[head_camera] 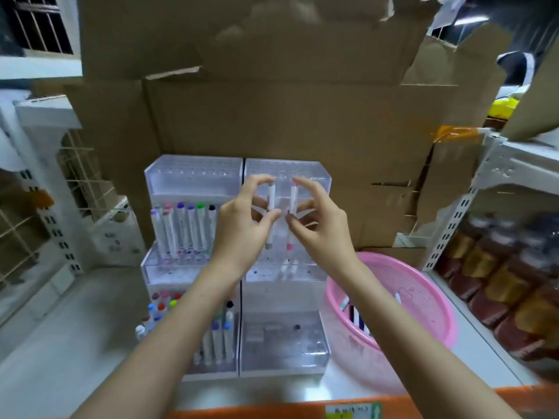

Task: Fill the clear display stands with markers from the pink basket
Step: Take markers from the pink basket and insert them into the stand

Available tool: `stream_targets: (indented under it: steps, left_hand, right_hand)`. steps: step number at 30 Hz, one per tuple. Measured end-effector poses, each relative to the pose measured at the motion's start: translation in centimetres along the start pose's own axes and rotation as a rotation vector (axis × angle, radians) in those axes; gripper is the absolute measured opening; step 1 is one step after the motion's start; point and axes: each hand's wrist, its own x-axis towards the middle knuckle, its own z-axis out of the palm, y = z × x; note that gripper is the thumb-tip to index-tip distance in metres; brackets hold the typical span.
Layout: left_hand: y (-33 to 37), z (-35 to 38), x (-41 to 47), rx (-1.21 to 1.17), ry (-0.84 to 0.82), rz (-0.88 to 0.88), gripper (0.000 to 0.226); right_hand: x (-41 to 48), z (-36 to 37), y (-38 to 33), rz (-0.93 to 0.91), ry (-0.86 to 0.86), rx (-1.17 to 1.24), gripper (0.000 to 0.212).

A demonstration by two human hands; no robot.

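Note:
Two clear tiered display stands stand side by side on the shelf. The left stand (193, 176) holds several markers on its middle and lower tiers. The right stand (314, 176) is nearly bare. My left hand (242, 228) pinches a grey-capped marker (270, 219) upright over the right stand's middle tier. My right hand (320, 228) pinches a pink-capped marker (292, 219) upright beside it. Both marker tips hang just above the tier's holes. The pink basket (423, 285) sits to the right with a few markers (357, 316) inside.
Brown cardboard boxes (287, 116) form a wall right behind the stands. A white wire rack (75, 182) stands at the left. A metal shelf (499, 297) with packaged goods is at the right. The shelf's orange front edge (272, 412) runs below.

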Motion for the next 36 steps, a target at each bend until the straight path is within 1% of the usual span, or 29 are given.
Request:
stream_targets:
  steps: [7, 13, 17, 24, 27, 33, 36]
  left_hand:
    - [-4.3, -7.3, 0.3, 0.065, 0.067, 0.043, 0.042]
    - [-7.6, -10.7, 1.1, 0.013, 0.086, 0.078, 0.037]
    - [-9.1, -11.3, 1.7, -0.018, 0.072, 0.09, 0.036]
    - [-11.3, -11.2, 2.0, -0.033, 0.033, 0.102, 0.034]
    - [-12.0, -11.2, 2.0, -0.026, 0.015, 0.127, 0.034]
    - [-12.9, -10.6, 1.8, -0.026, 0.053, 0.108, 0.023]
    - [-13.1, -10.4, 1.8, -0.03, 0.064, 0.101, 0.023]
  right_hand:
    - [1.6, 7.9, -2.8, -0.056, -0.024, 0.052, 0.052]
    - [2.0, 12.9, -3.9, -0.104, -0.009, 0.064, 0.052]
    - [2.3, 15.0, -3.8, -0.137, 0.005, 0.028, 0.051]
    - [2.1, 16.9, -2.7, -0.219, 0.119, -0.051, 0.05]
    - [2.0, 17.2, -2.2, -0.268, 0.142, -0.102, 0.051]
    - [1.7, 17.1, -2.0, -0.238, 0.137, -0.084, 0.053]
    - [1.7, 17.2, -2.0, -0.243, 0.144, -0.113, 0.053]
